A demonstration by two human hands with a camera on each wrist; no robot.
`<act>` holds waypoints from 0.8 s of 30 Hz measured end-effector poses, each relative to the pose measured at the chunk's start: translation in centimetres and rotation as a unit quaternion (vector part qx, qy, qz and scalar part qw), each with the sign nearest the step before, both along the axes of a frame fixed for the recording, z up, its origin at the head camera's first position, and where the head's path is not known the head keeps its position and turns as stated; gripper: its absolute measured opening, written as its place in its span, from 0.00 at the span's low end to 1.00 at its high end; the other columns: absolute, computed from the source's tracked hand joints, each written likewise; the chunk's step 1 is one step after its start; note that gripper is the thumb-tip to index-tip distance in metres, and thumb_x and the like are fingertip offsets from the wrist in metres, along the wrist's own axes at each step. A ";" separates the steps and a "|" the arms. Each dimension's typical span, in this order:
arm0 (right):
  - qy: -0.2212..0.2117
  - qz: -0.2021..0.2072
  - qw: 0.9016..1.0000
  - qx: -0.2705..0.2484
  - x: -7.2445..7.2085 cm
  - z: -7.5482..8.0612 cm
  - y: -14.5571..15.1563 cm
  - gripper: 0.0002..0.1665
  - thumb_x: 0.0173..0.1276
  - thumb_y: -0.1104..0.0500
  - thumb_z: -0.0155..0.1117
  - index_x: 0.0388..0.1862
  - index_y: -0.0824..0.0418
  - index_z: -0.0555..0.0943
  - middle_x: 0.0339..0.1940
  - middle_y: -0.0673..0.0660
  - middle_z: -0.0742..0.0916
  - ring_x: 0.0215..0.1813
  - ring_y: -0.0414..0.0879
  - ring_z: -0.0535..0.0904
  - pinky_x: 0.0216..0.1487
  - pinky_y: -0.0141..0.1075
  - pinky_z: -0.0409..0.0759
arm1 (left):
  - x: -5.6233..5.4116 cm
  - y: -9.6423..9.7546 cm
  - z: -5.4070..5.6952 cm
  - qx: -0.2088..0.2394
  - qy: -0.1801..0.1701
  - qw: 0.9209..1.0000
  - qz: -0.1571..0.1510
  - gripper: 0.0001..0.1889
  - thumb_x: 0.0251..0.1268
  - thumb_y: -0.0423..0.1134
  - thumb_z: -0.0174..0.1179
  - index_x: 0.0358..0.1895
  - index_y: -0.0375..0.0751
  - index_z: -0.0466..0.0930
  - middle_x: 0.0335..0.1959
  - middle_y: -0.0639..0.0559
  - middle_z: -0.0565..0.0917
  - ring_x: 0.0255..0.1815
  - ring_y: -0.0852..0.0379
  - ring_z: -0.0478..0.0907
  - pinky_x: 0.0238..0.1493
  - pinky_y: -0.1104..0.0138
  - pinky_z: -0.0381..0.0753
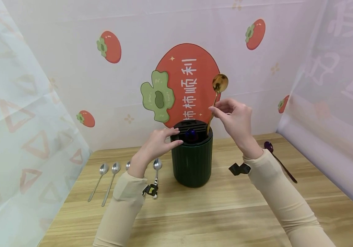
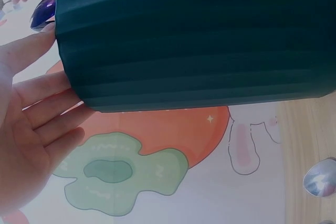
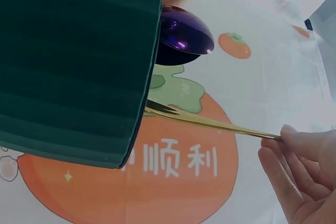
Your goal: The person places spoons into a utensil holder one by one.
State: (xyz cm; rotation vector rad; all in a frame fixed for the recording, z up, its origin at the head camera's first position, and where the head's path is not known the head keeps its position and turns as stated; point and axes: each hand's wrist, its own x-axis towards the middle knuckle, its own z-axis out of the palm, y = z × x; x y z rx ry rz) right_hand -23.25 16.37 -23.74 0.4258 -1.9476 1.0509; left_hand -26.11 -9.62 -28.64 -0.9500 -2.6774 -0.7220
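A dark green ribbed utensil holder (image 1: 191, 166) stands upright on the table. My right hand (image 1: 238, 120) pinches a gold spoon (image 1: 220, 83) by its handle between thumb and fingertips. The spoon's bowl points up, and the lower end of its handle dips inside the holder's rim at the right. At the left of the rim is my left hand (image 1: 156, 145), its extended fingers and thumb touching the holder. A shiny blue-purple spoon (image 3: 186, 32) stands in the holder with its bowl up; the holder's walls hide the rest of it.
To the left lie silver spoons (image 1: 116, 167), one partly hidden by the left arm. A spoon with a black-and-white handle (image 1: 157, 164) lies closer to the holder. Far right is a dark purple spoon (image 1: 268, 146). A printed cloth (image 1: 127, 85) hangs behind.
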 end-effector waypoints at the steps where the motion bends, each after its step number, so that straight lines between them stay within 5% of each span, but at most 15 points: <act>1: -0.003 0.000 1.000 0.001 -0.1 0.0 0.0 0.13 0.57 0.52 0.72 0.32 0.62 0.85 0.27 0.55 0.89 0.27 0.23 0.78 0.30 0.21 0.75 | 0.0 0.0 0.0 0.000 0.001 1.000 0.000 0.27 0.64 0.56 0.58 0.61 0.44 0.76 0.61 0.50 0.78 0.64 0.51 0.72 0.63 0.56 0.72; 12: -0.036 -0.018 0.999 0.032 -0.7 -0.6 0.1 0.13 0.57 0.51 0.72 0.33 0.60 0.85 0.28 0.55 0.89 0.30 0.43 0.85 0.32 0.21 0.74 | 0.1 0.1 0.1 0.000 0.002 1.000 0.000 0.27 0.63 0.55 0.59 0.60 0.44 0.77 0.60 0.50 0.78 0.64 0.50 0.72 0.62 0.56 0.72; 24: -0.073 -0.006 0.996 0.057 -1.0 -0.7 0.3 0.13 0.57 0.52 0.72 0.33 0.61 0.85 0.28 0.57 0.89 0.28 0.46 0.85 0.33 0.30 0.79 | 0.2 0.1 0.2 -0.004 -0.005 1.000 0.002 0.27 0.63 0.56 0.59 0.61 0.44 0.76 0.61 0.50 0.78 0.64 0.51 0.72 0.62 0.56 0.72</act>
